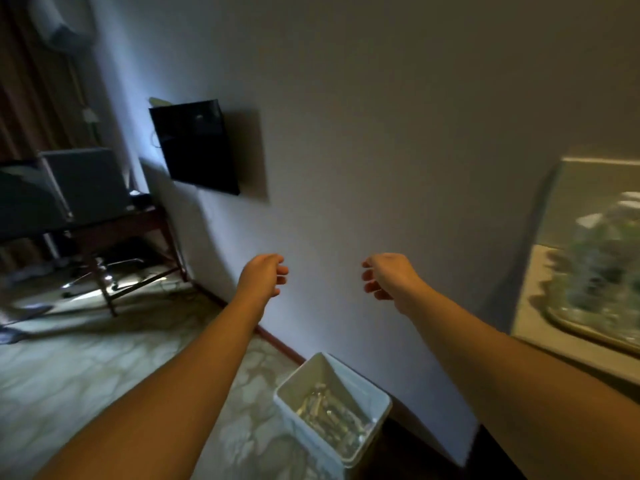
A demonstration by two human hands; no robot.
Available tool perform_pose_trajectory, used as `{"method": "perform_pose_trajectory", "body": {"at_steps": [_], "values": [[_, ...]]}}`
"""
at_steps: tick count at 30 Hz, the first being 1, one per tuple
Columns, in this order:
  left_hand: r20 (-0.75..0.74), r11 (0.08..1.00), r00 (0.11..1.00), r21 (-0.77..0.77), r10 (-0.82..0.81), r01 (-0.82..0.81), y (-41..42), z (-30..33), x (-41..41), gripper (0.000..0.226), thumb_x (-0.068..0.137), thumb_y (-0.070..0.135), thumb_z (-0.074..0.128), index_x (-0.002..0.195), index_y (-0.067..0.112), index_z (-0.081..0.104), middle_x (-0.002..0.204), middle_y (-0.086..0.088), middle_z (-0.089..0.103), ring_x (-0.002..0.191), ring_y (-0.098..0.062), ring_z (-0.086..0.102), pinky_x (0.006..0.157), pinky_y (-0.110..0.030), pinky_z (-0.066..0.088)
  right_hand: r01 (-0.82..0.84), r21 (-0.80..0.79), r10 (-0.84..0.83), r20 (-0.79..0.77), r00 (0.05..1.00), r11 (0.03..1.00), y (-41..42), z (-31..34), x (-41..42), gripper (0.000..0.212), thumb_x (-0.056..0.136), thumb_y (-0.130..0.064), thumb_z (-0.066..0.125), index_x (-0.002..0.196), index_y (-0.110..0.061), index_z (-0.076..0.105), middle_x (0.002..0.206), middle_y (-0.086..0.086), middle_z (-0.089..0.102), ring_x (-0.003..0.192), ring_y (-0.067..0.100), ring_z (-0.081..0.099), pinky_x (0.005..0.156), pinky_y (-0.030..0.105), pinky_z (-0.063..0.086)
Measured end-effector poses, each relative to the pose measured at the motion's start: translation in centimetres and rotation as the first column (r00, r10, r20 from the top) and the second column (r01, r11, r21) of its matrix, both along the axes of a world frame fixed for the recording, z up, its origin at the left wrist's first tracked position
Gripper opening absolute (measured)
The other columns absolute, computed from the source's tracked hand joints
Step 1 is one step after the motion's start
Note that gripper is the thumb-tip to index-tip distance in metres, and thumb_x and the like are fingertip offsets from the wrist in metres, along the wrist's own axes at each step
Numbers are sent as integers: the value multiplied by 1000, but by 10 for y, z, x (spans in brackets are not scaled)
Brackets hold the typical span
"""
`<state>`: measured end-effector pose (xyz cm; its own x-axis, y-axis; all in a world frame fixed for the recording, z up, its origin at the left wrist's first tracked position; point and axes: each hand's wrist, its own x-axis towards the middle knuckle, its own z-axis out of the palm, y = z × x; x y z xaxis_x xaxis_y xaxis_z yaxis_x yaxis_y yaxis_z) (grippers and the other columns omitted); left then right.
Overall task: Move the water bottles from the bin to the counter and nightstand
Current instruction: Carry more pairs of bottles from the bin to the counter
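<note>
Both hands' [265, 273] [388, 276] fingers hang loosely curled, empty, well above bin [375, 393] bottles [332, 412]

Both arms stretched forward, left hand [265, 273] and right hand [388, 277] empty, fingers loosely curled

Matt plastic bin [363, 386], glossy TV [195, 147], wood desk [131, 220].

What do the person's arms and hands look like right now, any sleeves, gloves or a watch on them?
Both forearms are bare as far back as the frame shows, with no sleeve edge in view. The left hand and right hand wear no gloves. No watch, band or ring shows on either wrist or on the fingers that are visible, though the picture is dim and somewhat blurred.
</note>
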<state>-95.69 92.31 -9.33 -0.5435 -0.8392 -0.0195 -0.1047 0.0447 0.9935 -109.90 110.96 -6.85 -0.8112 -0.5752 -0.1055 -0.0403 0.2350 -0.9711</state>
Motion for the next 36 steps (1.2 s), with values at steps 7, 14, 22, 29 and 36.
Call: {"method": "perform_pose_trajectory", "body": {"at_steps": [7, 14, 22, 29, 36], "values": [[24, 1000, 999, -18, -24, 24, -85, -28, -7, 11, 97, 27, 52, 95, 25, 62, 91, -3, 70, 84, -20, 67, 68, -33, 53, -17, 60, 13, 72, 997, 998, -120, -45, 2, 19, 100, -21, 50, 93, -9, 63, 83, 8, 66, 64, 21, 64, 51, 27, 47], [56, 993, 992, -19, -115, 117, -167, -73, -92, 11, 99, 30, 53, 95, 29, 63, 94, -1, 71, 89, -18, 69, 66, -27, 53, 1, 123, -15, 112, 994, 992, -223, -106, -62, 21, 99, -22, 51, 95, -6, 64, 82, 9, 69, 63, 21, 66, 51, 26, 49], [135, 982, 975, 99, -176, 163, -262, -137, -207, 16, 100, 28, 54, 109, 20, 65, 96, -3, 70, 91, -19, 69, 71, -30, 56, 56, 186, -100, 234, 967, 981, -322, -161, -157, 22, 97, -19, 52, 105, -1, 64, 82, 9, 68, 60, 20, 65, 48, 24, 50], [150, 933, 935, 219, -321, 286, -307, -190, -293, 13, 101, 28, 53, 105, 23, 65, 94, -4, 70, 90, -20, 69, 72, -31, 55, 147, 252, -215, 265, 940, 956, -366, -197, -216, 23, 98, -19, 49, 109, -5, 64, 84, 9, 68, 63, 20, 65, 50, 26, 50], [127, 827, 842, 309, -524, 469, -336, -268, -376, 12, 98, 25, 54, 97, 26, 66, 89, -2, 71, 84, -18, 69, 70, -31, 54, 357, 330, -460, 323, 827, 874, -397, -276, -258, 21, 97, -19, 51, 107, -8, 65, 82, 8, 69, 61, 21, 65, 52, 27, 53]]}}
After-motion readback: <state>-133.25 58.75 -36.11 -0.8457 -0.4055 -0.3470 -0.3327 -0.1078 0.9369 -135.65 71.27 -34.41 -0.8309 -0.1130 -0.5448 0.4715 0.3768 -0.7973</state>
